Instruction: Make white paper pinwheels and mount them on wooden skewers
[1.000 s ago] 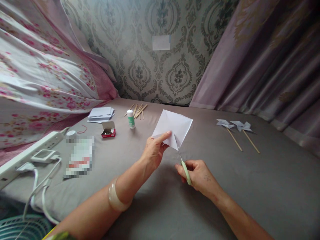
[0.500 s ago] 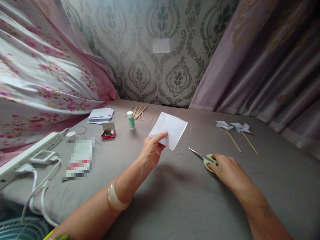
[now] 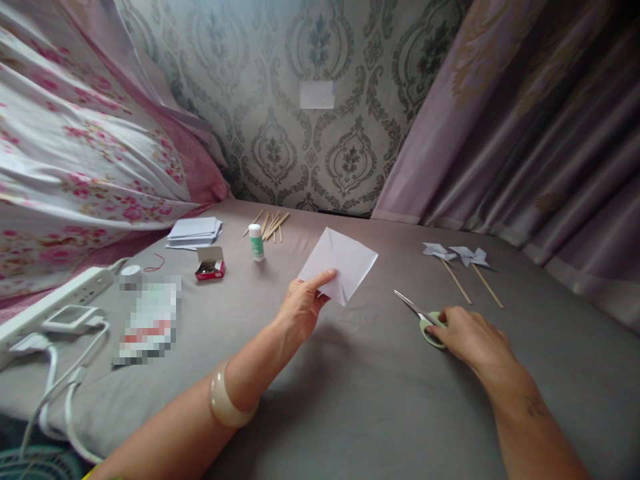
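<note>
Between the thumb and fingers of my left hand [image 3: 305,303] is a square piece of white paper [image 3: 343,260], held above the grey cloth and tilted, with crease lines toward its corners. My right hand [image 3: 473,337] has its fingers on the green handles of a pair of scissors [image 3: 425,320]. The scissors' blades look closed, or nearly so, and point up and left, toward the paper but apart from it. Part of the handles is hidden by my right fingers.
At the right lie two paper pinwheels on sticks [image 3: 457,280]. A glue stick [image 3: 256,243] stands near loose wooden sticks [image 3: 273,225], a small red box [image 3: 210,265] and a paper stack [image 3: 194,231]. Leftward are a blurred packet [image 3: 150,320] and a power strip [image 3: 75,297] with cables.
My right hand has shifted the scissors a little to the right, away from the paper. The left hand still holds the paper, tilted slightly differently. The camera view has turned slightly.
</note>
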The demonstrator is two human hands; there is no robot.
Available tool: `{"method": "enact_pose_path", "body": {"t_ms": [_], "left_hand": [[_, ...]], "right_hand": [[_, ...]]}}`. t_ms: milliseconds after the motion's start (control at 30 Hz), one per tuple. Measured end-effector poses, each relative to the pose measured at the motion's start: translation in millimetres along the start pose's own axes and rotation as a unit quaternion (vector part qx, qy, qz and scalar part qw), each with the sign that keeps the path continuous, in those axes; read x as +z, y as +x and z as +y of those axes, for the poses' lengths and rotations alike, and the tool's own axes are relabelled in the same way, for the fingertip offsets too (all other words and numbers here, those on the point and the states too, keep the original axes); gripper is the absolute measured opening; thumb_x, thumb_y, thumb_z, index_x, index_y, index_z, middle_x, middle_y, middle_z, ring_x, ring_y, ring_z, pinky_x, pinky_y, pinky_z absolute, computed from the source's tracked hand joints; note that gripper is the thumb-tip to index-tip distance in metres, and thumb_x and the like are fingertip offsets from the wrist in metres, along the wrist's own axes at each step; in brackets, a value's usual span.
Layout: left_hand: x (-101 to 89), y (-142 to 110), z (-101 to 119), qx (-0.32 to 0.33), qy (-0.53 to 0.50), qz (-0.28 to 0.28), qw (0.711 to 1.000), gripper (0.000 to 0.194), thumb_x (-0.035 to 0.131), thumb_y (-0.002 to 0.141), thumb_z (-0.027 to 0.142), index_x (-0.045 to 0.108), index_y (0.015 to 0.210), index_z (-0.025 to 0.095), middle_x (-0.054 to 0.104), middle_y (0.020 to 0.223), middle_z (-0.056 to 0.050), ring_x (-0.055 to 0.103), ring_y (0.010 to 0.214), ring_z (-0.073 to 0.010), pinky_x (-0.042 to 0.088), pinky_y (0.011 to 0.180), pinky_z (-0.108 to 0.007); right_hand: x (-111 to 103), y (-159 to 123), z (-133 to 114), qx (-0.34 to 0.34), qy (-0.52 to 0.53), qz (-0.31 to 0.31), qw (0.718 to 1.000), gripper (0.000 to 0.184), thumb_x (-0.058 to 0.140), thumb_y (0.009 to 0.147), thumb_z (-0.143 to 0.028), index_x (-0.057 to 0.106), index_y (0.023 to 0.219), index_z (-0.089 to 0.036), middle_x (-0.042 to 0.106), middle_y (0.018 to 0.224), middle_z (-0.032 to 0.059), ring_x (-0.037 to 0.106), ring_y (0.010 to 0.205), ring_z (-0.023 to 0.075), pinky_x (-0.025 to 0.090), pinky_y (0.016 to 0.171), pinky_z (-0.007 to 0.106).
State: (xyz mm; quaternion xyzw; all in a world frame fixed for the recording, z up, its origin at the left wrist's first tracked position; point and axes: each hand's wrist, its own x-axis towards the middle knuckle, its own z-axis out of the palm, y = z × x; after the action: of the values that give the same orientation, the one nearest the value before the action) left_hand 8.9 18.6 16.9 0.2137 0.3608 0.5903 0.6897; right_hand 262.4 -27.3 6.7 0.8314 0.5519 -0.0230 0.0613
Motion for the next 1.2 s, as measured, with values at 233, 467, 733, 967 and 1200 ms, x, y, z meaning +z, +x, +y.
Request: {"method": "enact_pose_path", "body": {"t_ms": [233,467,733,967,1200], "left_hand": [[-2.2,3,-1,0.005,0.004,-0.001,1.000,0.032,0.081,0.054,0.012,0.071,0.085,0.013,0.074,0.094,-0.008,0.066,0.076,-0.0161,0.052,0.065,-0.025],[-8.4,13,-1,0.001,-0.012,0.024,1.000,0.027,0.078,0.056,0.011,0.070,0.082,0.014,0.074,0.088,-0.006,0.065,0.070,-0.0140,0.051,0.060,-0.023],[-16.2,26,1,-0.020,-0.058,0.043,0.997,0.030,0.077,0.053,0.010,0.066,0.081,0.014,0.073,0.086,-0.006,0.065,0.070,-0.0145,0.051,0.062,-0.024],[-24.1,36,0,-0.012,-0.049,0.078,0.996,0.024,0.076,0.057,0.011,0.063,0.077,0.016,0.071,0.079,-0.003,0.064,0.067,-0.0136,0.051,0.062,-0.024],[-33.5,41,-9,-0.008,-0.022,0.098,0.995,0.011,0.069,0.072,0.010,0.064,0.081,0.011,0.067,0.080,-0.004,0.061,0.068,-0.0125,0.049,0.064,-0.024]], "right_hand": [[-5,8,12,0.023,0.044,-0.061,0.997,0.029,0.058,0.076,-0.049,0.073,0.077,-0.025,0.073,0.080,0.0107,0.068,0.084,0.0293,0.040,0.062,0.034],[12,16,14,0.029,0.018,-0.003,0.999,0.032,0.052,0.083,-0.044,0.073,0.073,-0.022,0.072,0.079,0.0139,0.069,0.083,0.0310,0.041,0.061,0.034],[23,17,12,0.021,0.004,0.025,0.999,0.026,0.053,0.084,-0.038,0.073,0.079,-0.021,0.073,0.086,0.0143,0.069,0.086,0.0316,0.042,0.060,0.032],[-11,6,-19,-0.086,0.088,0.037,0.992,0.033,0.047,0.085,-0.042,0.070,0.075,-0.021,0.071,0.072,0.0090,0.067,0.069,0.0237,0.040,0.057,0.029],[-70,-29,-124,-0.282,0.361,-0.055,0.887,0.033,0.055,0.078,-0.047,0.067,0.071,-0.018,0.065,0.059,0.0019,0.055,0.047,0.0129,0.038,0.045,0.023]]}}
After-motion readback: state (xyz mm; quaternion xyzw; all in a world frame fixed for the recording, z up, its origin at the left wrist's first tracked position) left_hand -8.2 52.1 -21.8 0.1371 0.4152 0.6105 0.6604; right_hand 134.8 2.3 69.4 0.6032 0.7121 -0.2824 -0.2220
